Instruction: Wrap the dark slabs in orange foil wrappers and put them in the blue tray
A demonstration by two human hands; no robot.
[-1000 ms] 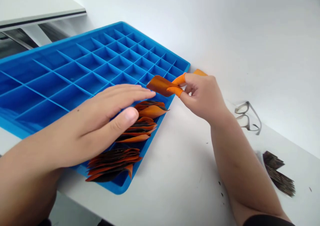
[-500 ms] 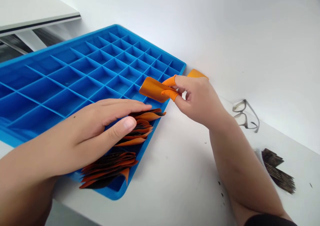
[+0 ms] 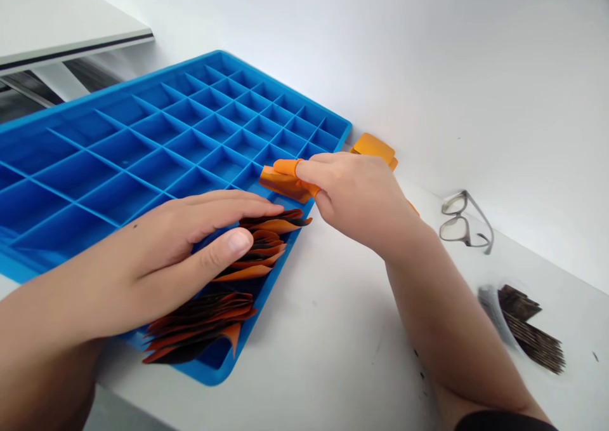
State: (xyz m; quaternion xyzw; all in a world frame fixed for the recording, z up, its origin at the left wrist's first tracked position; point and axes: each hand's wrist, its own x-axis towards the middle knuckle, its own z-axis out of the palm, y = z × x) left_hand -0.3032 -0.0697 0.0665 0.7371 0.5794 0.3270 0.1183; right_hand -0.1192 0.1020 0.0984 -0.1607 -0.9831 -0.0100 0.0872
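A blue divided tray (image 3: 220, 377) lies on the white table. Dark and orange sheets (image 3: 204, 323) stand in bunches in the compartments along its near right edge. My left hand (image 3: 190, 253) rests over these bunches, fingers stretched out and thumb apart, its fingertips at the farthest bunch. My right hand (image 3: 352, 190) wears orange finger covers on thumb and forefinger and pinches an orange sheet (image 3: 280, 183) over the tray's right edge, just beyond that bunch. Behind the right hand lie more orange sheets (image 3: 373, 148), partly hidden by it.
Eyeglasses (image 3: 459, 221) lie on the table at the right. Nearer, a clear container (image 3: 492, 304) stands beside a stack of thin dark patterned pieces (image 3: 535, 342). A white surface (image 3: 71, 12) with a dark edge stands at the upper left. Small dark specks lie near my right forearm.
My right hand has moved left and slightly down with the orange sheet, closer to the bunches. More of the loose orange sheets behind it now shows. The left hand has hardly moved.
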